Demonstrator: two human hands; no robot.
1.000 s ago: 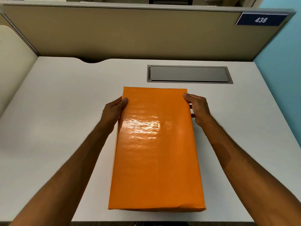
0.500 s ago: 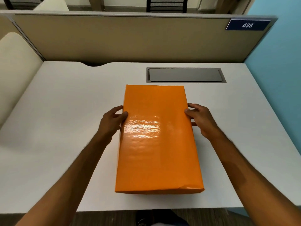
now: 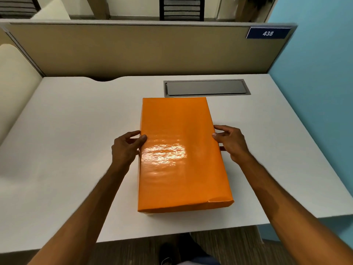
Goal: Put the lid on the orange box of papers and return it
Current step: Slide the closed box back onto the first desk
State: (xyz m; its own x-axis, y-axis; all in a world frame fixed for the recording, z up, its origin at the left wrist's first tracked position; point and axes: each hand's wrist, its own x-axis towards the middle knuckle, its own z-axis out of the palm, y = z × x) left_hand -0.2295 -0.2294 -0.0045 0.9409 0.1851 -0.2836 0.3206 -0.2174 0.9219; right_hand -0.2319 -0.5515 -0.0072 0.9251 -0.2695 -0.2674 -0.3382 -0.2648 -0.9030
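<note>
The orange box [image 3: 179,129], glossy and rectangular, lies flat on the white desk [image 3: 66,140] with its lid closed over it, so the papers are hidden. Its long side runs away from me. My left hand [image 3: 124,150] grips the box's left side, thumb resting on the lid's edge. On the opposite side my right hand [image 3: 232,142] holds the right edge, thumb on the lid and fingers down the side.
A grey cable hatch [image 3: 206,87] is set into the desk just beyond the box. A beige partition [image 3: 133,50] with a blue "438" plate [image 3: 268,33] closes the back, and a blue wall [image 3: 321,92] stands at the right. The desk's front edge is near me.
The box has slid away from the desk's front edge toward the hatch. Both hands now sit further back along its sides, nearer its middle.
</note>
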